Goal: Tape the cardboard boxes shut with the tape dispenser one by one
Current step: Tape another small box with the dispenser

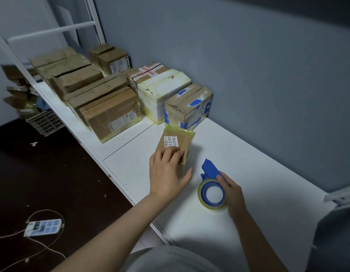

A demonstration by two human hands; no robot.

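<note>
A small brown cardboard box (179,142) with a white barcode label lies on the white table (258,173), wrapped in yellowish tape. My left hand (168,173) rests on its near end, fingers spread over the top and thumb out to the right. Just right of it sits the blue tape dispenser (211,191) with a roll of clear tape, its blade end pointing away from me. My right hand (232,193) grips the dispenser from its right side, thumb on the blue body.
Several cardboard boxes stand in rows at the table's far left, the nearest being a blue-taped box (190,106), a white-wrapped box (162,93) and a large brown box (111,114). A grey wall runs along the right. A power strip (43,227) with cables lies on the dark floor.
</note>
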